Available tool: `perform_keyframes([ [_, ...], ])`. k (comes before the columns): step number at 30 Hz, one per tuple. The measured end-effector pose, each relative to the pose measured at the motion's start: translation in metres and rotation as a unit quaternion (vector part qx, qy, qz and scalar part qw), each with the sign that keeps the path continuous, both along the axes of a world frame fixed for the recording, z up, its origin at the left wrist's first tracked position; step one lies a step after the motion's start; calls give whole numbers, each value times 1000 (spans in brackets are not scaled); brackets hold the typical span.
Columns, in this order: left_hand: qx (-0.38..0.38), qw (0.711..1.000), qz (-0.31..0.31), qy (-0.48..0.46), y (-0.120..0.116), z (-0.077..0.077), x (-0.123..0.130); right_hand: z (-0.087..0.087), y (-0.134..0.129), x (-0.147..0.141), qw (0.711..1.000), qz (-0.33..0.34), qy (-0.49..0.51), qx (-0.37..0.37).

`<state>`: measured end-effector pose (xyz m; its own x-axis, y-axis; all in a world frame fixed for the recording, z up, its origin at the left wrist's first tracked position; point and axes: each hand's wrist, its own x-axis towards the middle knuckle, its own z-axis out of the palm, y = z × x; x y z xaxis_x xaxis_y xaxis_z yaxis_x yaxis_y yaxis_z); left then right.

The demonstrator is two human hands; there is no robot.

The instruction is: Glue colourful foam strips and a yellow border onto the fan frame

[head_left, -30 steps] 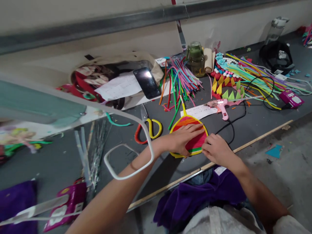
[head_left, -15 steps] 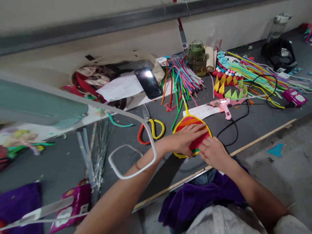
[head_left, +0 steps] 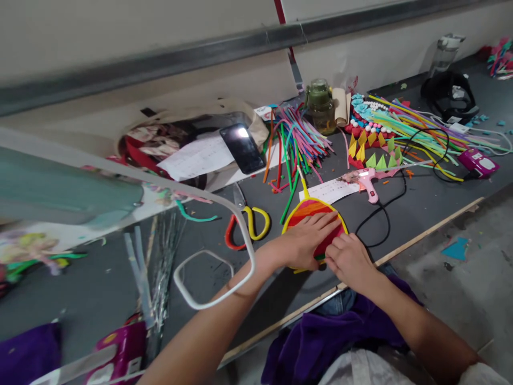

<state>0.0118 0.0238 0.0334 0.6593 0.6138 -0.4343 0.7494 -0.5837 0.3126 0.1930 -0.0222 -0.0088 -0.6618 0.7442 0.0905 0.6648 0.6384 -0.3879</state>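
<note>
A round piece point(head_left: 306, 209) in red, orange and pink stripes lies on the dark table. Fuzzy yellow edging runs around it, and a yellow stem point(head_left: 303, 182) sticks out at its far side. Across its face my left hand point(head_left: 308, 238) lies flat, fingers stretched out. My right hand point(head_left: 348, 259) has its fingers bent and pressed together at the right rim, where the yellow edging runs into them. The fingertips hide the exact grip. Just beyond the piece are a strip of written paper point(head_left: 326, 191) and a pink glue gun point(head_left: 369, 184).
Scissors point(head_left: 259, 223) with red and yellow handles lie left of the piece. Behind are pipe cleaners point(head_left: 302, 131), a green jar point(head_left: 320, 104) and a phone point(head_left: 242, 149). A white looped frame point(head_left: 251, 256) crosses the view above my left forearm. A wooden strip point(head_left: 433, 227) edges the table.
My view has shifted slightly, so the scene sits lower in the picture. Both hands stay at the same places on the round piece, with hardly any movement.
</note>
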Motion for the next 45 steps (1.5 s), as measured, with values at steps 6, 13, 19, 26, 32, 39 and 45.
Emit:
perform_keyframes([
  [6, 20, 1000, 17, 3, -7, 5, 6, -5, -2, -2, 1000, -3, 10, 21],
  [13, 19, 1000, 17, -9, -6, 5, 0, -8, -2, 19, 987, 2, 153, 51],
  [19, -6, 1000, 25, 12, -4, 11, 0, -9, -1, 69, 962, -92, 251, 52],
  [26, -19, 999, 32, 1, -3, 12, 1, -9, -1, 62, 973, -58, 215, 56],
  [32, -25, 999, 37, 6, -3, 11, 2, -9, 10, 46, 986, -10, 145, 80],
  [39, -8, 999, 42, 3, -4, 12, 3, -10, 10, 50, 987, 8, 144, 68],
  [45, -11, 999, 36, 14, -3, 13, 2, -15, 5, 51, 982, 6, 164, 92],
])
